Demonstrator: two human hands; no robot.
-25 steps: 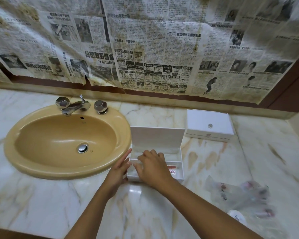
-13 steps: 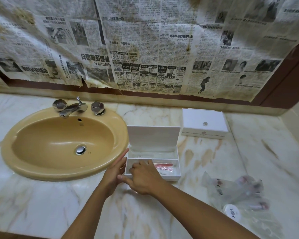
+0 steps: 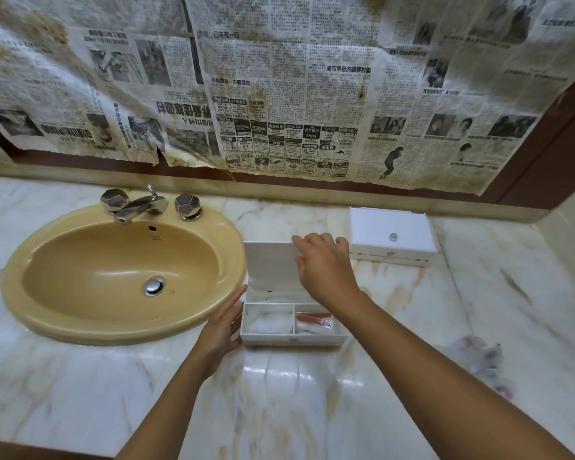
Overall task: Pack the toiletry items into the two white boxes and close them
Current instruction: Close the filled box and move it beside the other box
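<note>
An open white box [image 3: 292, 340] stands on the marble counter beside the sink, its lid [image 3: 268, 267] upright. Its left compartment holds a white packet [image 3: 268, 322], its right one a red-and-white packet [image 3: 314, 321]. My left hand [image 3: 221, 327] lies flat against the box's left wall, fingers apart. My right hand [image 3: 322, 267] reaches over the box with its fingers on the top edge of the lid. A second white box [image 3: 392, 235], closed with a small knob on top, sits behind to the right. Plastic-wrapped toiletry items [image 3: 482, 360] lie blurred at the right.
A tan oval sink [image 3: 120, 270] with a chrome tap [image 3: 136, 205] fills the left of the counter [image 3: 279, 410]. Stained newspaper [image 3: 279, 88] covers the wall behind. A side wall [image 3: 571, 234] closes off the counter at the right.
My right hand has left the box's front compartments and risen to the top edge of the upright lid. The left hand stays against the box's left side.
</note>
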